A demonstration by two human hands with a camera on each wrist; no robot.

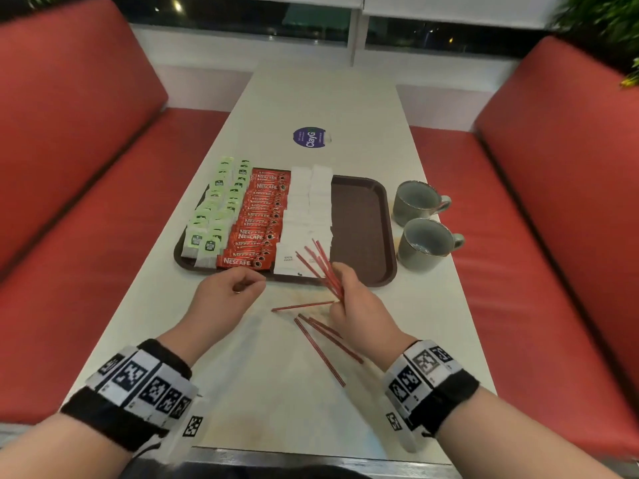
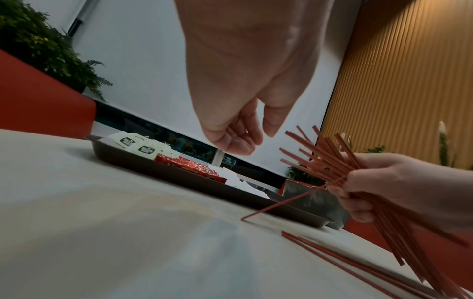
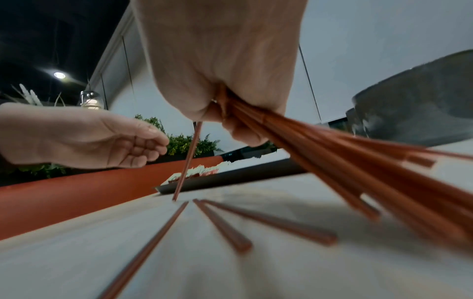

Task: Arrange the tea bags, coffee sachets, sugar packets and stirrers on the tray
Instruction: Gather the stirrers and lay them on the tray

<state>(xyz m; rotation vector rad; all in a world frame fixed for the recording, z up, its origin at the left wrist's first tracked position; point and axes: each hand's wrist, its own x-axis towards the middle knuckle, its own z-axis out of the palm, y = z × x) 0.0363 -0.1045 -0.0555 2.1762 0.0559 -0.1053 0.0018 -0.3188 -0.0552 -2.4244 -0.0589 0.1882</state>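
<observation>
A brown tray (image 1: 359, 229) lies mid-table. It carries rows of green tea bags (image 1: 214, 209), red coffee sachets (image 1: 259, 219) and white sugar packets (image 1: 307, 209); its right part is bare. My right hand (image 1: 340, 288) grips a fanned bundle of red stirrers (image 1: 316, 262) over the tray's near edge. One stirrer (image 1: 301, 307) slants from that hand down to the table. Three loose stirrers (image 1: 320, 347) lie on the table near me. My left hand (image 1: 252, 280) hovers by the tray's near rim, loosely curled and holding nothing.
Two grey mugs (image 1: 415, 202) (image 1: 425, 243) stand right of the tray, close to the table's right edge. A round blue sticker (image 1: 310, 137) sits beyond the tray. Red benches (image 1: 86, 202) (image 1: 553, 219) flank the narrow white table.
</observation>
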